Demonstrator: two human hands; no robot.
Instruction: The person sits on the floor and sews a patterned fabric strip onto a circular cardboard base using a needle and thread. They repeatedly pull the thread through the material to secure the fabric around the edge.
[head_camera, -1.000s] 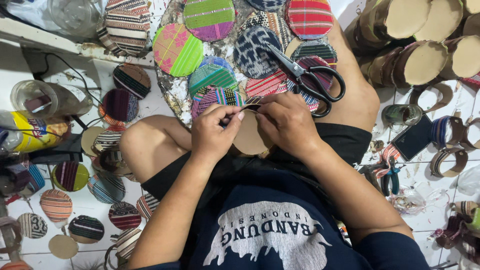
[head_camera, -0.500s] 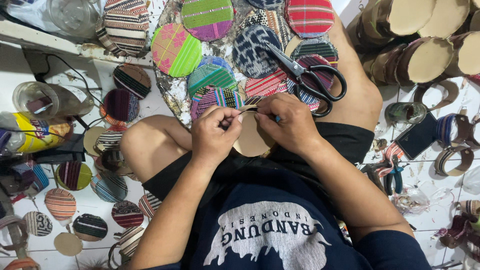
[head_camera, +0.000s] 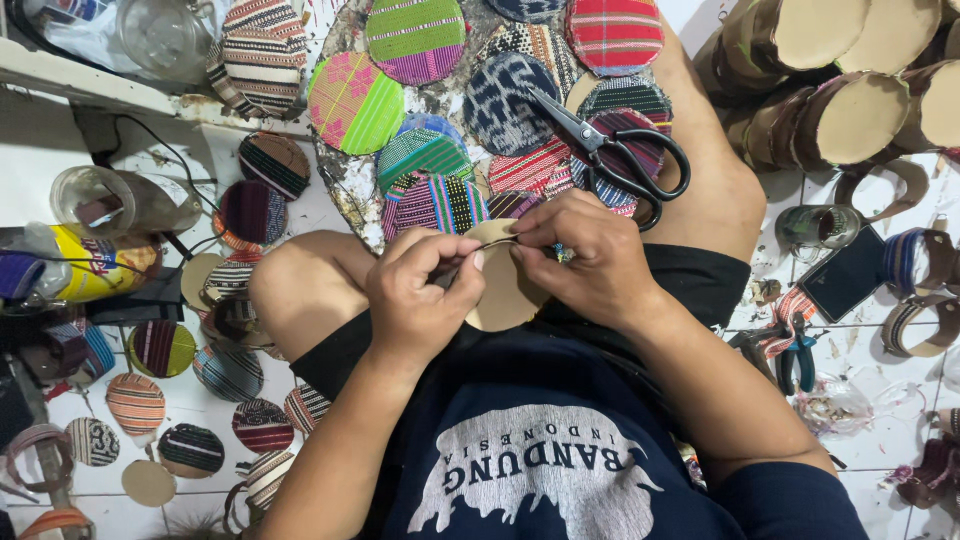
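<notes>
My left hand (head_camera: 422, 295) and my right hand (head_camera: 580, 262) meet over my lap, both pinching the rim of a round tan cardboard disc (head_camera: 505, 290). The fingertips nearly touch at the disc's upper edge, where a thin strip runs along it. Black scissors (head_camera: 615, 155) lie just beyond my right hand on a board (head_camera: 345, 195) covered with several round discs wrapped in striped woven fabric (head_camera: 435, 195). My bare knees flank the board.
More fabric discs (head_camera: 135, 400) lie scattered on the white tiled floor at left, beside a yellow can (head_camera: 100, 270) and a clear plastic cup (head_camera: 105, 200). Brown cylindrical boxes (head_camera: 840, 110) are piled at upper right. Woven bands (head_camera: 915, 265) and small blue-handled pliers (head_camera: 795, 360) lie at right.
Both hands have shifted slightly lower toward my body with the disc, and the fingertips have worked a little along its rim. The scissors and fabric discs stay where they were.
</notes>
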